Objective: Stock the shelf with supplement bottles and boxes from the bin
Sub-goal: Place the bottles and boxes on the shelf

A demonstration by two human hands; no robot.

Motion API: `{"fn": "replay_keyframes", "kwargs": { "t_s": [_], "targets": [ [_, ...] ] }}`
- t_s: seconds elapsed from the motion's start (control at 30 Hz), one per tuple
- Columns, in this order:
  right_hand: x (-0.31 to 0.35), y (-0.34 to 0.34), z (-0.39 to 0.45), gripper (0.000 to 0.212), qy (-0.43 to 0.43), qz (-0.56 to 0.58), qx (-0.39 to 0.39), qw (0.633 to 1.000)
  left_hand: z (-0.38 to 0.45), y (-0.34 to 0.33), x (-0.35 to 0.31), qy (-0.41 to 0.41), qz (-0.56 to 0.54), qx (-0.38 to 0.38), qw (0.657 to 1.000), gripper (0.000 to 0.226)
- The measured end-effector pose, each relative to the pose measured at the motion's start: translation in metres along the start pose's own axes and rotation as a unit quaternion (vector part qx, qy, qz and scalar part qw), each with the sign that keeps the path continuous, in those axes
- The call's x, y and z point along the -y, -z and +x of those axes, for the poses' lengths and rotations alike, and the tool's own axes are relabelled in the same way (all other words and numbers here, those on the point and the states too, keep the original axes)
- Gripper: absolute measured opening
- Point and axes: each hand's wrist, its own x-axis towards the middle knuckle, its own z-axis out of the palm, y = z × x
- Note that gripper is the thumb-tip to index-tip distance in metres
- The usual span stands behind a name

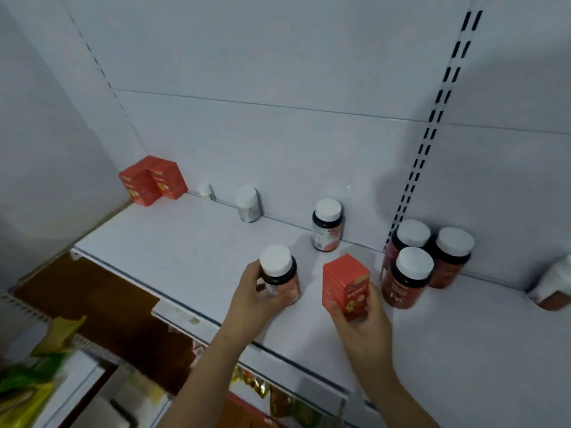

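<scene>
My left hand [251,299] grips a dark supplement bottle with a white cap [279,274], standing upright on the white shelf [185,257]. Beside it my right hand [361,319] holds a small red box [344,285] upright over the shelf's middle. A matching dark bottle [327,223] stands behind them at the back wall. Three larger red-labelled bottles [411,273] cluster to the right. Two red boxes [153,180] sit in the far left corner. The bin is out of view.
A white bottle [248,203] and a small white item [206,190] stand along the back wall. A white packet [553,285] lies at the far right. Below the shelf edge are colourful packets [278,400], and green and yellow packs [34,375] at lower left.
</scene>
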Motion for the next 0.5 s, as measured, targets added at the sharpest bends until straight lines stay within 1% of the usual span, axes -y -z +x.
{"fn": "replay_keyframes", "kwargs": {
  "t_s": [0.1, 0.2, 0.27, 0.33, 0.4, 0.43, 0.5],
  "targets": [
    [0.003, -0.004, -0.003, 0.053, 0.005, -0.038, -0.045, 0.998, 0.034, -0.001, 0.004, -0.03, -0.031, 0.023, 0.999, 0.063],
    [0.006, -0.006, -0.009, 0.063, -0.016, -0.054, -0.107, 0.993, 0.062, -0.002, 0.003, -0.06, -0.044, 0.089, 0.993, 0.064],
    [0.005, -0.006, -0.018, 0.065, -0.036, -0.054, -0.157, 0.985, 0.074, -0.008, 0.002, -0.085, -0.026, 0.134, 0.987, 0.065],
    [0.008, -0.007, -0.03, 0.062, -0.042, -0.073, -0.19, 0.978, 0.082, -0.018, -0.001, -0.144, 0.012, 0.143, 0.979, 0.066],
    [0.008, -0.007, -0.037, 0.059, -0.038, -0.1, -0.204, 0.973, 0.092, -0.031, -0.004, -0.217, 0.048, 0.141, 0.965, 0.075],
    [0.007, -0.006, -0.04, 0.058, -0.036, -0.111, -0.205, 0.972, 0.097, -0.037, -0.004, -0.233, 0.068, 0.146, 0.959, 0.082],
    [0.006, -0.006, -0.042, 0.055, -0.036, -0.126, -0.203, 0.97, 0.106, -0.047, 0.005, -0.229, 0.14, 0.154, 0.951, 0.102]
  ]
}}
